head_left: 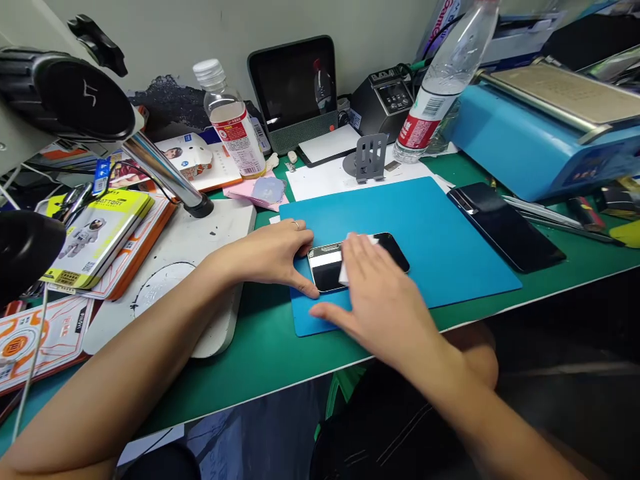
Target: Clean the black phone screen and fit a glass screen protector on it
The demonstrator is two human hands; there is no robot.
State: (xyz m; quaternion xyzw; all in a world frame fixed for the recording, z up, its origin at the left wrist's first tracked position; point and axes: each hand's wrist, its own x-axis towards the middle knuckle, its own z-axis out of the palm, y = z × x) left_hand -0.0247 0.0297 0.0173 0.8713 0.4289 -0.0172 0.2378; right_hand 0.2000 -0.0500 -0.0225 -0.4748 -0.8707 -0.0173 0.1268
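A smartphone point(327, 275) lies screen up on a blue mat point(450, 247), its glass dark with a bright reflection near the left end. My left hand point(277, 257) braces that end, thumb and forefinger bent round its corners; a ring shows on one finger. Across the middle of the screen, my right hand point(383, 293) presses a folded white wipe point(344, 275) under its fingers, with the thumb held apart. Most of the wipe is hidden by the fingers.
A microscope stand point(230, 227) and boxes point(95, 240) crowd the left. Two bottles point(235, 133) point(435, 100), a dark-screened device point(295, 80) and a grey phone holder point(371, 159) stand behind. Another dark phone point(507, 227) and a blue machine point(530, 140) are at right.
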